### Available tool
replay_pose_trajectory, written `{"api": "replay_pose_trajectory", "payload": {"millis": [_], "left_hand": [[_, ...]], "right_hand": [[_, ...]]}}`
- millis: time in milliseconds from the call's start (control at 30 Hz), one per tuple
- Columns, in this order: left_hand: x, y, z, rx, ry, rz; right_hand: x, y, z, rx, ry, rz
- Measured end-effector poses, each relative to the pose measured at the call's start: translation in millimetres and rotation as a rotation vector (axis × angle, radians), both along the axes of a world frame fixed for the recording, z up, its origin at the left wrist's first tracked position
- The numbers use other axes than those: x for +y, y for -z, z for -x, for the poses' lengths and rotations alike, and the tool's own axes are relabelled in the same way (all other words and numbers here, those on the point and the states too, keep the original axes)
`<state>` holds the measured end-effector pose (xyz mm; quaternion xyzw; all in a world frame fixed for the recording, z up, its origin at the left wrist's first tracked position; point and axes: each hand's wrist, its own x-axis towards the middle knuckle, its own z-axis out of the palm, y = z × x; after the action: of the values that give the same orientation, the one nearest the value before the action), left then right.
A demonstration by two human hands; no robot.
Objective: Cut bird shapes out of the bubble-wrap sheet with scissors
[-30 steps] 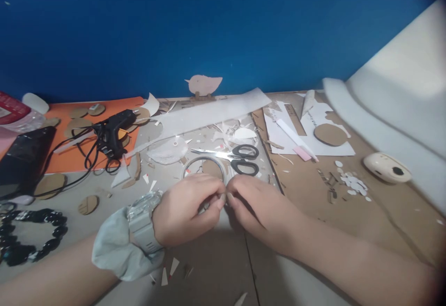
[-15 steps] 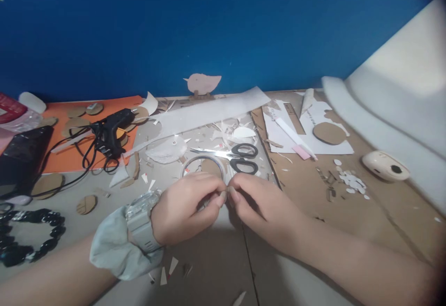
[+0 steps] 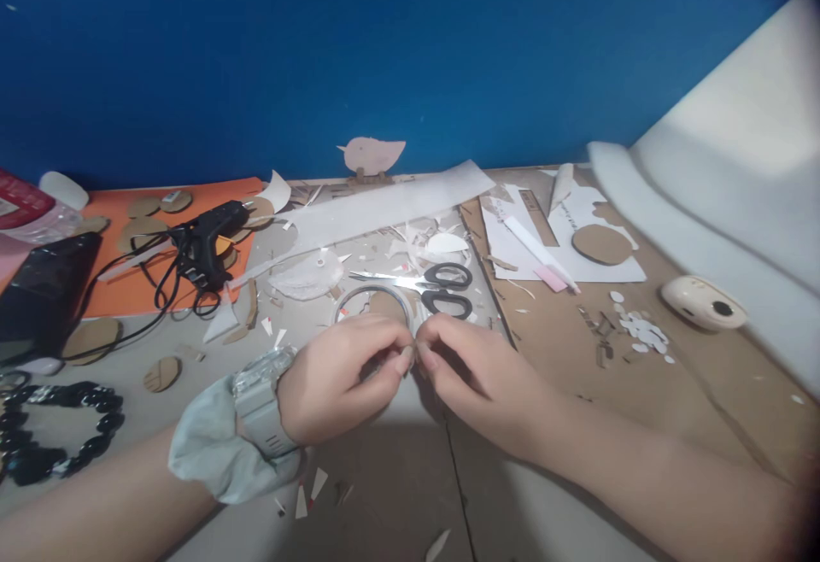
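Messy tabletop (image 3: 384,477), blue wall behind. A scrap (image 3: 415,352), too tiny to identify, is pinched tight between left hand (image 3: 333,383) and right hand (image 3: 480,378) near the front edge, by the tape ring (image 3: 359,295). Barely anything's been moved since a second ago, so it's still being fiddled with.

The grey desk (image 3: 384,477) is littered with paper scraps. Near its middle lie scissors (image 3: 429,282), with a tape ring (image 3: 346,301) just beside them at eight o'clock. An orange sheet (image 3: 121,293) lies at ten o'clock and a white strip (image 3: 390,203) at twelve. A cardboard sheet (image 3: 641,400) covers the three o'clock side. Black beads (image 3: 57,430) lie at eight.
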<state>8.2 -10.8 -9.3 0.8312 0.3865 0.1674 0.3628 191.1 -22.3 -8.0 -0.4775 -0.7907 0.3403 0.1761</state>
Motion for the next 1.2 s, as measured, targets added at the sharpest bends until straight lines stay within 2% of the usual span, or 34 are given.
{"api": "replay_pose_trajectory", "payload": {"millis": [233, 667, 767, 933, 1000, 1200], "left_hand": [[-0.3, -0.9, -0.2, -0.01, 0.012, -0.004], [0.8, 0.5, -0.1, 0.019, 0.029, 0.013], [1.4, 0.2, -1.2, 0.043, 0.033, -0.004], [0.2, -0.4, -4.1, 0.125, 0.039, -0.059], [-0.6, -0.1, -5.6, 0.152, 0.031, -0.087], [-0.1, 2.7, -4.8, 0.047, 0.015, -0.074]], "right_hand": [[-0.9, 2.2, -0.7, 0.0, 0.026, 0.018], [1.9, 0.6, -0.7, -0.04, -0.024, 0.016], [2.1, 2.4, 0.8, -0.071, -0.061, -0.049], [-0.1, 10.6, 4.1, -0.186, -0.094, -0.28], [-0.4, 12.1, 4.4, -0.208, -0.093, -0.324], [-0.2, 5.5, -0.2, -0.101, 0.01, -0.097]]}}
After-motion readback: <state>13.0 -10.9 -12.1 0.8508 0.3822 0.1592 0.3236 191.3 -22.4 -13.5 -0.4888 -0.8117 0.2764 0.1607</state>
